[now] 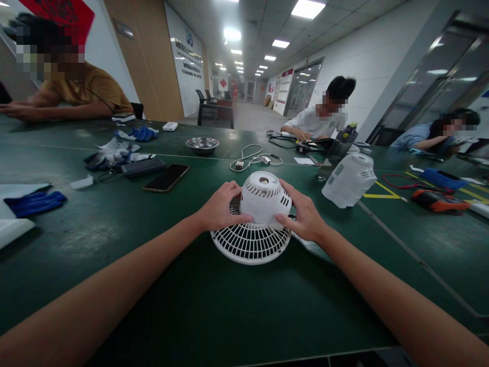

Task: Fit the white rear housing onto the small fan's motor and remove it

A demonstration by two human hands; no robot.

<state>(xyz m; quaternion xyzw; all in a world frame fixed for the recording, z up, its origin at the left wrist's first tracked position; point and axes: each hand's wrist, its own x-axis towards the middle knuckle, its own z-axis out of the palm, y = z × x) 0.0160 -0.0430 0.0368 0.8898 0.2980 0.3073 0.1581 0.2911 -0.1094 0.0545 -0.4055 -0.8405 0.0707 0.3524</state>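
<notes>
A white fan head lies face down on the green table [229, 316]. Its round grille [250, 243] rests flat and its domed, vented motor housing [265, 198] points up. My left hand [220, 206] grips the left side of the housing with the fingers wrapped round it. My right hand [303, 214] grips the right side the same way, thumb near the grille. Both hands are closed on the housing.
A second white fan housing [349, 179] lies to the right, a black phone [166, 178] and power bank [143, 167] to the left. Further back are a steel bowl [202, 144], white cable [252, 158], blue gloves [35, 202]. Three people sit around the table.
</notes>
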